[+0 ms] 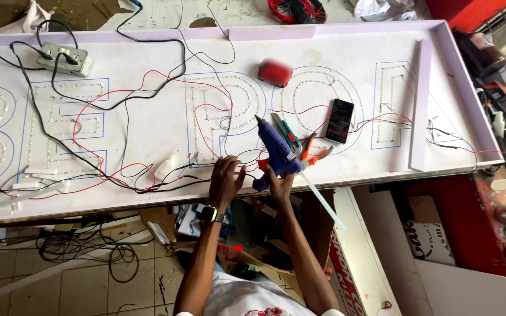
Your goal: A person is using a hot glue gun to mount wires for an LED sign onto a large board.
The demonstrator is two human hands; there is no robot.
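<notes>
Near the sign panel's (147, 35) front edge, our right hand (280, 186) grips the blue glue gun (276, 153); our left hand (225, 180) rests half-open on wires (165, 186), fingertips hidden.

Bare forearms; dark wristwatch (208, 214) on left wrist; white shirt (247, 298) with red print.

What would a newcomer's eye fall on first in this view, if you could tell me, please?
Probably the long white sign panel, with blue-outlined letters filled with small lights and red and black wires trailing across it. At its near edge the right hand grips a blue glue gun, while the left hand rests on the wires beside it. A dark phone lies just right of the gun, and a red object sits farther back.
</notes>
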